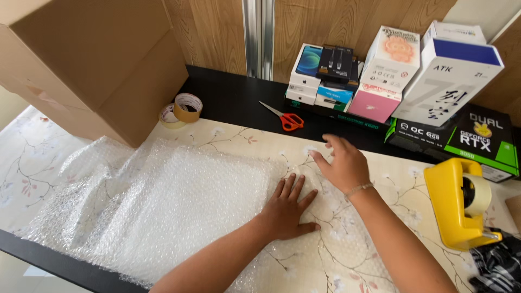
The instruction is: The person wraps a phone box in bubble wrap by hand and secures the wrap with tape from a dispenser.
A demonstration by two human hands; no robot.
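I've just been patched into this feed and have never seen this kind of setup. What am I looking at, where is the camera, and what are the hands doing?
There is no machine here: a person works with two bare hands, and the single picture comes from a camera worn on their head, looking down at a table with a floral cover. The left hand lies flat on a sheet of bubble wrap; the right hand presses on its far edge with fingers spread. Neither hand grips anything. Around them: a large cardboard box at the left, two tape rolls, orange-handled scissors, a stack of small product boxes at the back, and a yellow tape dispenser at the right.
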